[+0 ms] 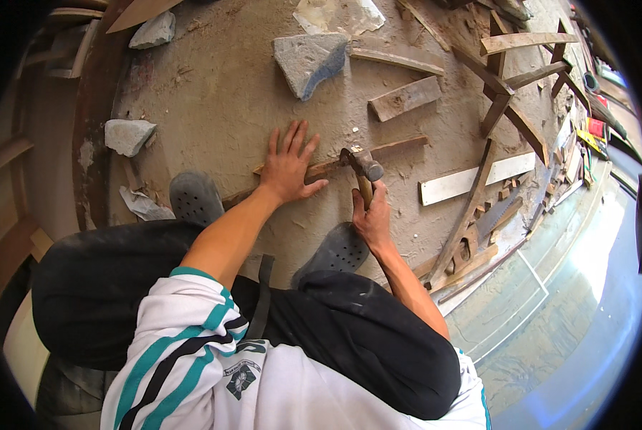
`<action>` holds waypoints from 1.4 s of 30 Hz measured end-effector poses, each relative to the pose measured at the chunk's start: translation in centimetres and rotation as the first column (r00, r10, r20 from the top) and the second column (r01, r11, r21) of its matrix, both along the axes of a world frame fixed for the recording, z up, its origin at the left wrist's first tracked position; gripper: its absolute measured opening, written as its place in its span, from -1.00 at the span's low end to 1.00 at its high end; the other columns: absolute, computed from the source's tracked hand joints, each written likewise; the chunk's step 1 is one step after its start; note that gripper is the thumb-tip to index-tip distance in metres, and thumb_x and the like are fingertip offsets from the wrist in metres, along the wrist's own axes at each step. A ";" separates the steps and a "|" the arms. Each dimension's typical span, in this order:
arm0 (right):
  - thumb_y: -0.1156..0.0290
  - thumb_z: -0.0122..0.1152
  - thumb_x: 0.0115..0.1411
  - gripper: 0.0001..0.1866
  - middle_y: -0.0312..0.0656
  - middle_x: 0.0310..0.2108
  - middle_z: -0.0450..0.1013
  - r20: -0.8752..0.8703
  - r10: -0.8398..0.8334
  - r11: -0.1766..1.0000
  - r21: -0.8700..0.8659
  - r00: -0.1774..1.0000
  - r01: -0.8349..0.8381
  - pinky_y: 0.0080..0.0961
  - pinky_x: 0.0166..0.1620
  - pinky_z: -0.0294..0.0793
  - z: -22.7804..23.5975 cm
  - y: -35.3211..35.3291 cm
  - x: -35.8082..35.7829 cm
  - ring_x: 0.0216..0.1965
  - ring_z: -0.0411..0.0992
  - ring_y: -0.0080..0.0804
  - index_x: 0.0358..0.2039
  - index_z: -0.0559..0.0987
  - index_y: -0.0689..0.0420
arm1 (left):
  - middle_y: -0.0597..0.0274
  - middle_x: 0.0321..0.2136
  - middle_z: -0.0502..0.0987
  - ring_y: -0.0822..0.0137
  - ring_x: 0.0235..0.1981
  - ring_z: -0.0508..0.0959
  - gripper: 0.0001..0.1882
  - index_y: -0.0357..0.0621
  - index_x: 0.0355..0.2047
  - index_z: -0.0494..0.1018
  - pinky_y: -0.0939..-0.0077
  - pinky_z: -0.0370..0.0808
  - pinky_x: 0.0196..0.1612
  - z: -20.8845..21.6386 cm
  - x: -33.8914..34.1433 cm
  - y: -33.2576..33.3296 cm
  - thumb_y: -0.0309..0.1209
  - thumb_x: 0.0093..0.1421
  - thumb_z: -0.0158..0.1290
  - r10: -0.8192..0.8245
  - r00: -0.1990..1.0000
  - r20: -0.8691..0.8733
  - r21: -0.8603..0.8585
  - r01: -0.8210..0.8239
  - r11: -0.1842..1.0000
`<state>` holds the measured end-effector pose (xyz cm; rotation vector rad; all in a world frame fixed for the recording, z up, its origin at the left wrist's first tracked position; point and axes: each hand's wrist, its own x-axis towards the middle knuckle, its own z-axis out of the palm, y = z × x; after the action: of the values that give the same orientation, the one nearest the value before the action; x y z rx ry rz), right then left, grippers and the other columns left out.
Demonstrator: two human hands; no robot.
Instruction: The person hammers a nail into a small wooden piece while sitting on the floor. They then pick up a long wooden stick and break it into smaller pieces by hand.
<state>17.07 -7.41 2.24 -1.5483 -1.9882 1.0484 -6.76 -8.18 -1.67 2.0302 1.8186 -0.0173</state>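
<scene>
A long narrow wooden strip (401, 145) lies across the dusty ground in front of my feet. My left hand (285, 172) rests flat over it with the fingers spread, hiding part of its length. In my right hand (375, 221) is the wooden handle of a hammer (366, 165), fingers wrapped round it. The metal head is over the strip, to the right of my left hand; whether it touches the wood I cannot tell. Small pale chips (355, 130) lie just beyond the hammer head.
Broken concrete chunks (309, 61) lie ahead and at the left. A short wood block (405, 98), a white board (477, 179) and a crossed wooden frame (509, 89) are to the right. Large glass-like sheets (572, 294) spread at the lower right. Dark clogs (335, 252) are on my feet.
</scene>
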 end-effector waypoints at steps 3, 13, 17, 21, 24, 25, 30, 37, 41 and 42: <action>0.45 0.19 0.31 -0.51 0.26 -0.31 0.52 -0.003 -0.004 0.996 -0.086 1.000 0.004 -0.05 -0.33 0.47 0.3 0.2 -0.4 -0.31 0.54 0.31 0.18 0.21 0.12 | -0.07 0.47 -0.12 0.01 0.50 -0.21 0.09 -0.01 0.44 0.04 -0.20 -0.31 0.45 -0.2 0.2 0.0 0.42 0.10 0.00 -0.010 0.999 -0.033 0.022 0.011 1.000; 0.44 0.18 0.29 -0.52 0.31 -0.45 0.51 0.121 0.037 0.997 -0.077 0.992 -0.028 0.13 -0.44 0.45 1.3 1.2 -2.0 -0.44 0.51 0.37 0.14 0.21 0.13 | -0.13 0.46 -0.11 -0.03 0.50 -0.16 0.26 -0.37 0.39 0.00 -0.29 -0.29 0.43 -0.7 0.7 -0.5 0.45 0.02 0.05 0.211 0.977 0.021 0.130 -0.211 0.969; 0.43 0.16 0.29 -0.56 0.29 -0.51 0.49 0.171 0.057 0.993 -0.114 0.984 -0.038 0.13 -0.46 0.44 2.2 1.8 -2.4 -0.49 0.50 0.36 0.09 0.21 0.14 | -0.18 0.45 -0.10 -0.07 0.49 -0.16 0.28 -0.35 0.40 -0.03 -0.31 -0.29 0.43 -0.5 0.5 -0.4 0.40 -0.01 0.14 0.190 0.982 -0.014 0.106 -0.187 0.977; 0.40 0.15 0.30 -0.57 0.28 -0.53 0.49 0.177 0.117 0.967 -0.246 0.977 -0.071 0.14 -0.47 0.43 3.4 3.4 -1.9 -0.48 0.49 0.35 0.07 0.20 0.14 | -0.23 0.44 -0.12 -0.14 0.48 -0.17 0.30 -0.34 0.41 -0.08 -0.37 -0.27 0.41 0.0 0.6 -0.2 0.33 -0.04 0.23 0.182 0.983 0.002 0.043 -0.182 0.982; 0.40 0.15 0.29 -0.56 0.28 -0.54 0.48 0.223 0.154 0.957 -0.275 0.963 -0.089 0.15 -0.47 0.42 4.0 3.9 -1.6 -0.48 0.48 0.36 0.09 0.20 0.14 | -0.24 0.44 -0.14 -0.16 0.48 -0.18 0.30 -0.31 0.42 -0.08 -0.44 -0.27 0.39 0.1 0.6 0.2 0.32 -0.06 0.25 0.166 0.986 0.001 0.014 -0.166 0.986; 0.40 0.16 0.29 -0.55 0.28 -0.55 0.48 0.243 0.144 0.953 -0.294 0.959 -0.069 0.15 -0.47 0.42 4.1 4.0 -1.7 -0.49 0.49 0.35 0.09 0.20 0.14 | -0.25 0.44 -0.15 -0.16 0.48 -0.18 0.30 -0.30 0.42 -0.08 -0.46 -0.27 0.38 -0.1 0.6 0.3 0.31 -0.06 0.25 0.159 0.987 0.005 0.013 -0.160 0.987; 0.38 0.14 0.29 -0.59 0.29 -0.54 0.49 0.345 0.062 0.955 -0.294 0.937 0.045 0.15 -0.47 0.45 3.9 2.7 -3.9 -0.51 0.49 0.35 0.07 0.23 0.17 | -0.26 0.45 -0.17 -0.17 0.48 -0.20 0.29 -0.24 0.43 -0.08 -0.57 -0.29 0.33 -0.4 0.3 0.4 0.32 -0.05 0.24 0.151 0.988 0.003 -0.035 -0.151 0.988; 0.33 0.11 0.31 -0.61 0.30 -0.55 0.49 0.400 0.070 0.933 -0.349 0.914 0.081 0.15 -0.45 0.46 5.1 4.2 -6.5 -0.51 0.49 0.34 0.02 0.26 0.25 | -0.29 0.45 -0.19 -0.19 0.48 -0.22 0.23 -0.22 0.45 -0.09 -0.69 -0.31 0.26 -1.6 0.1 0.5 0.38 0.04 0.10 0.102 0.995 -0.022 0.005 -0.102 0.995; 0.31 0.10 0.32 -0.60 0.32 -0.55 0.48 0.419 0.112 0.903 -0.422 0.901 0.084 0.17 -0.43 0.45 5.6 7.1 -8.5 -0.49 0.49 0.36 0.00 0.26 0.29 | -0.27 0.46 -0.22 -0.18 0.49 -0.26 0.20 -0.19 0.46 -0.09 -0.74 -0.34 0.23 -1.1 -0.6 1.8 0.42 0.08 0.00 0.059 0.998 -0.005 -0.108 -0.059 0.992; 0.31 0.10 0.32 -0.60 0.32 -0.55 0.48 0.417 0.108 0.898 -0.430 0.902 0.091 0.17 -0.42 0.45 5.6 7.4 -8.7 -0.49 0.49 0.36 0.00 0.26 0.31 | -0.25 0.47 -0.26 -0.17 0.49 -0.29 0.19 -0.17 0.46 -0.10 -0.75 -0.36 0.22 -0.8 -0.9 2.1 0.44 0.10 -0.04 0.037 0.999 0.000 -0.149 -0.037 0.988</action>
<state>8.40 0.02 7.84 -2.1773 -2.1339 1.3202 -7.63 -6.10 -2.48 1.8923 1.7964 -0.1351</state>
